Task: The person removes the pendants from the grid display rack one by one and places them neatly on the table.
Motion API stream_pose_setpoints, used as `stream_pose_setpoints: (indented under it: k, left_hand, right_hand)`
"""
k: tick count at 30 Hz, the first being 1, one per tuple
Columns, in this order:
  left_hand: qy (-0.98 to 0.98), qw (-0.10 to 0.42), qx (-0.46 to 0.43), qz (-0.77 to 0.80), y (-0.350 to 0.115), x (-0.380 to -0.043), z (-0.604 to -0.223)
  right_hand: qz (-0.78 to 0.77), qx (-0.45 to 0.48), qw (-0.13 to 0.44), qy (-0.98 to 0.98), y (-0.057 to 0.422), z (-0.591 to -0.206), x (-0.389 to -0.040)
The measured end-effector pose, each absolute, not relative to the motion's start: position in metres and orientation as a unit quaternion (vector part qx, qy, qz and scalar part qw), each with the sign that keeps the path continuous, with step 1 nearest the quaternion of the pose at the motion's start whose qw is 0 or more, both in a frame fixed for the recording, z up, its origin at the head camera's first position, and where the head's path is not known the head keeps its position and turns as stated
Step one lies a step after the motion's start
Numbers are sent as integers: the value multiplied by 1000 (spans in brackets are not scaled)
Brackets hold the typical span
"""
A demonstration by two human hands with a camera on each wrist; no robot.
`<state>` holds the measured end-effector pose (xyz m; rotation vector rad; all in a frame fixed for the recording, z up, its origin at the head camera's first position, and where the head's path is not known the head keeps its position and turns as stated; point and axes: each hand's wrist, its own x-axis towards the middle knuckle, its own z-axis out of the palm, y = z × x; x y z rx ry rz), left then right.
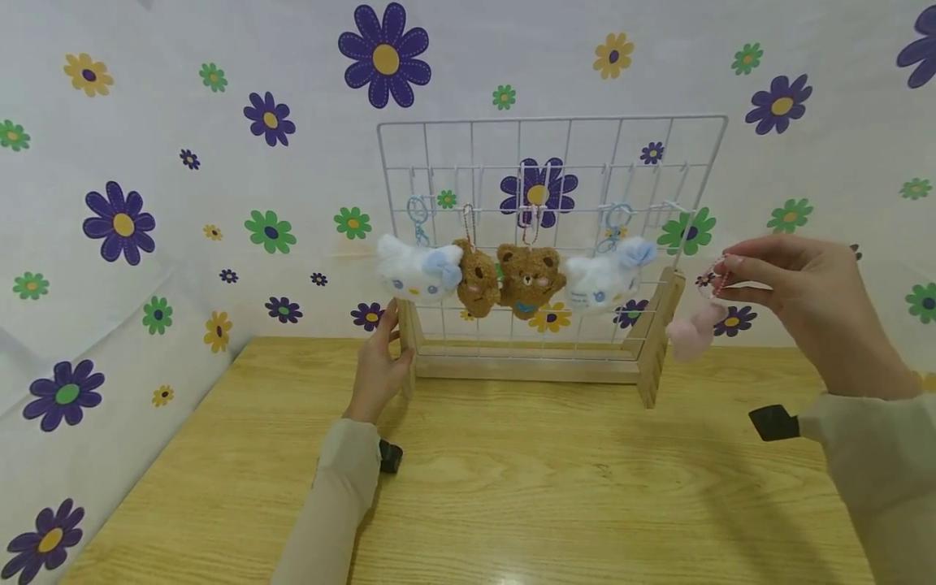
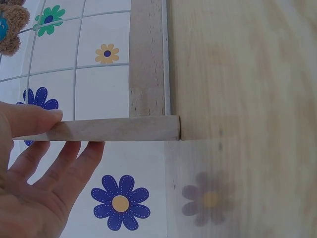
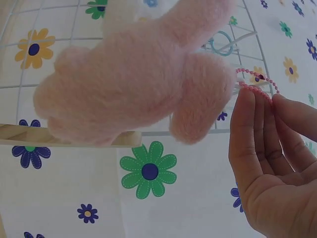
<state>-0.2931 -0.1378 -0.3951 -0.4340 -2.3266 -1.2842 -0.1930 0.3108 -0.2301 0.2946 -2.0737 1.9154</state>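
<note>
My right hand (image 1: 812,301) pinches the pink bead chain (image 3: 260,91) of a fluffy pink plush keychain (image 1: 695,329), held in the air just right of a white wire grid rack (image 1: 497,341). In the right wrist view the plush (image 3: 138,79) hangs beside the fingers, its face hidden. My left hand (image 1: 379,370) grips the rack's left wooden foot (image 2: 114,129) between thumb and fingers. From the grid hang two brown bear plushes (image 1: 530,280) in the middle, with a white plush with a blue bow (image 1: 417,272) at the left and another white plush (image 1: 603,280) at the right.
Several white hooks (image 1: 683,207) stick out from the grid; one at the upper right carries no plush. The rack stands at the back of a wooden table (image 1: 512,479), close to a flower-print cloth (image 1: 307,162). Its right wooden foot (image 1: 661,341) is near the pink plush.
</note>
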Motion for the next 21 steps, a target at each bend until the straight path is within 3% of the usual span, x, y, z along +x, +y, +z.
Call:
stream_pose_setpoints:
  k: [21]
  left_hand:
    - [-847, 233, -168, -448, -138, -292, -396]
  right_hand:
    - [666, 93, 125, -730, 329, -275, -177]
